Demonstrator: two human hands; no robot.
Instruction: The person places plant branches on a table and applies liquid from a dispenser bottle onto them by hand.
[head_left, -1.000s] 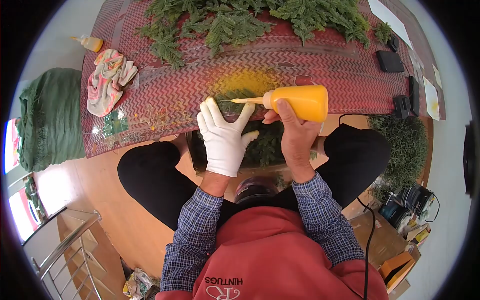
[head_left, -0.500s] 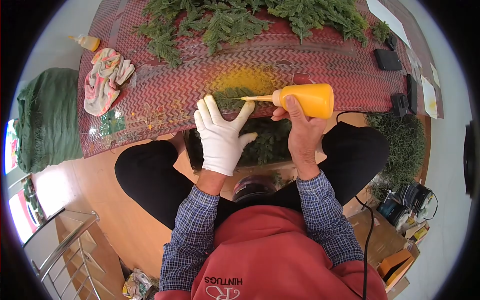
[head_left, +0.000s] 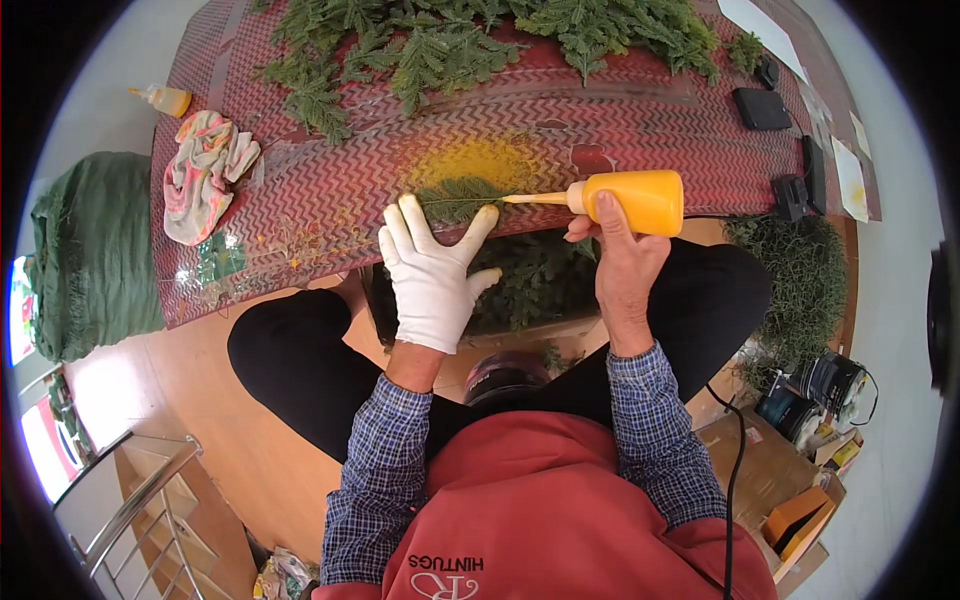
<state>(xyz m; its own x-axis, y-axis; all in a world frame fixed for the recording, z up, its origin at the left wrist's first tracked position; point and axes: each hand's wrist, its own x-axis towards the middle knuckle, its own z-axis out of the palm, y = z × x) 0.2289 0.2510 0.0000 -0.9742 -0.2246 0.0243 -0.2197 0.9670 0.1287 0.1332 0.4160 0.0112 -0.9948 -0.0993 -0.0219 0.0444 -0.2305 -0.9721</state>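
Observation:
My left hand (head_left: 433, 275), in a white glove with yellowed fingertips, lies with fingers spread at the table's near edge. Its fingertips touch a small green fir sprig (head_left: 460, 198), which lies flat on the table. My bare right hand (head_left: 628, 265) is wrapped round a squeeze bottle (head_left: 640, 200) of yellow-orange liquid, tipped sideways. The bottle's long nozzle points left, its tip at the right end of the sprig's stem. Just beyond the sprig, a yellow stain (head_left: 470, 160) marks the red patterned cover.
Fir branches (head_left: 430, 60) are piled along the table's far side. A crumpled cloth (head_left: 207, 175) and a smaller bottle (head_left: 168, 100) lie at left. Black devices (head_left: 762, 110) sit at right. More greenery (head_left: 535, 285) fills a box below the edge, between the knees.
My right hand and the bottle have shifted right, drawing the nozzle tip from over the sprig to its stem end. More of the sprig shows. My left hand stays on it.

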